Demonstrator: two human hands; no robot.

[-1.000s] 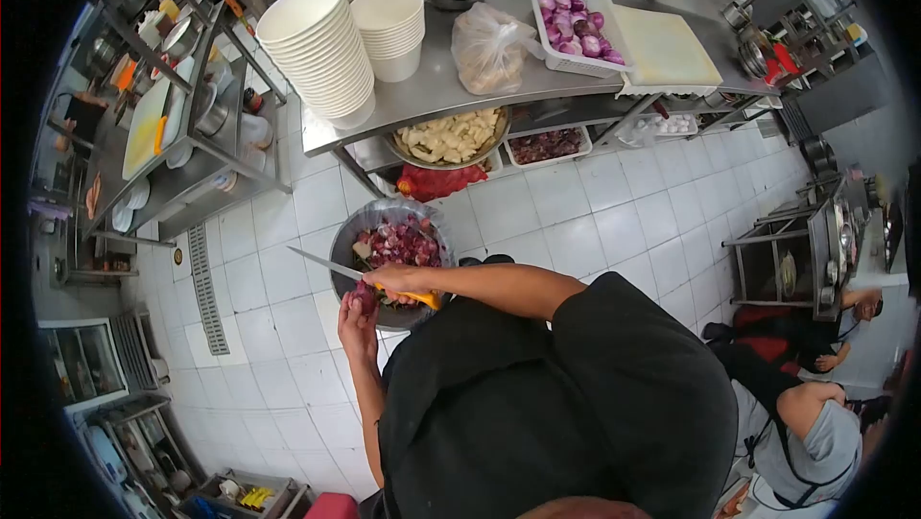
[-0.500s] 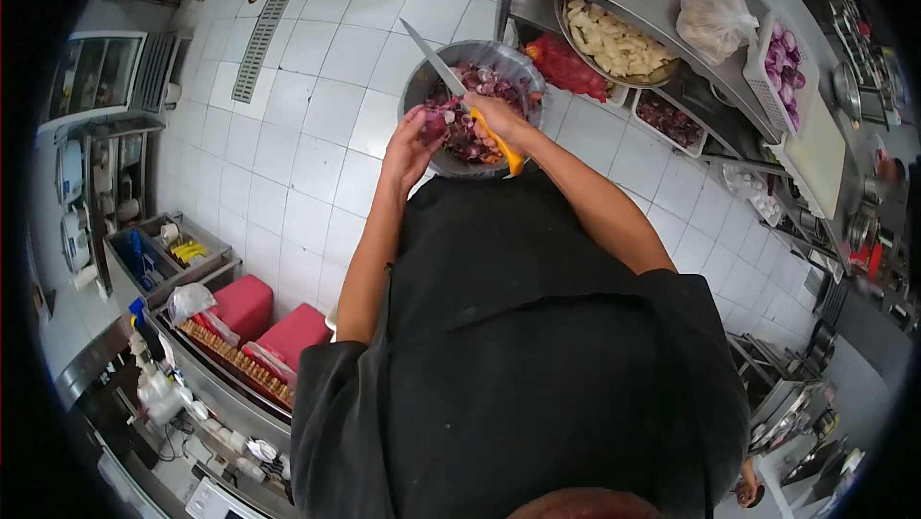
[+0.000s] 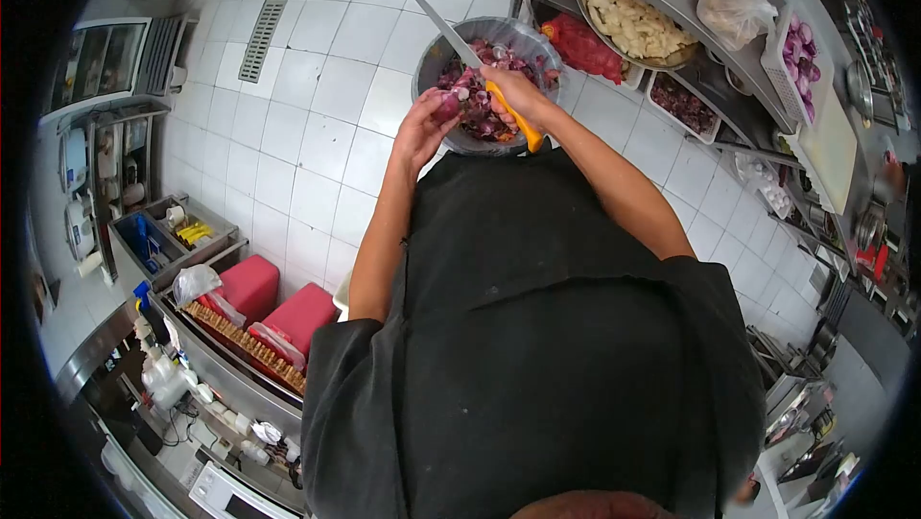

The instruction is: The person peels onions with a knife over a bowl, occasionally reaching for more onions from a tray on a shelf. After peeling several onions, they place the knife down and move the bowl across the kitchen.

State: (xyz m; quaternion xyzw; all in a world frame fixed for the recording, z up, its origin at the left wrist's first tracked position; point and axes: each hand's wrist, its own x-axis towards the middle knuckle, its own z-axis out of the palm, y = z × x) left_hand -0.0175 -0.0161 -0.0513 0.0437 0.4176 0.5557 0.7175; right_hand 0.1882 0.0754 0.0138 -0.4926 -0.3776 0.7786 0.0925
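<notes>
Knife handle (image 3: 507, 114) mostly swallowed by the right hand (image 3: 518, 92), only the yellow butt poking out. Onion (image 3: 448, 106) half buried behind left hand (image 3: 419, 130) fingers. Near rim of the bowl (image 3: 436, 49) masked by both wrists. Tray of pale chunks (image 3: 633, 28) clipped under the shelf edge, upper right. Bottom-left clutter too small to read.

A single fisheye camera sits on the person's head and looks steeply down the front of their body, so the black shirt (image 3: 537, 346) fills the lower half, close to the lens. The hands and a bowl (image 3: 434, 51) lie near, at twelve o'clock. The tiled floor (image 3: 307, 164) spreads toward ten o'clock and steel shelves (image 3: 739, 68) curve round at two o'clock, farther off.
</notes>
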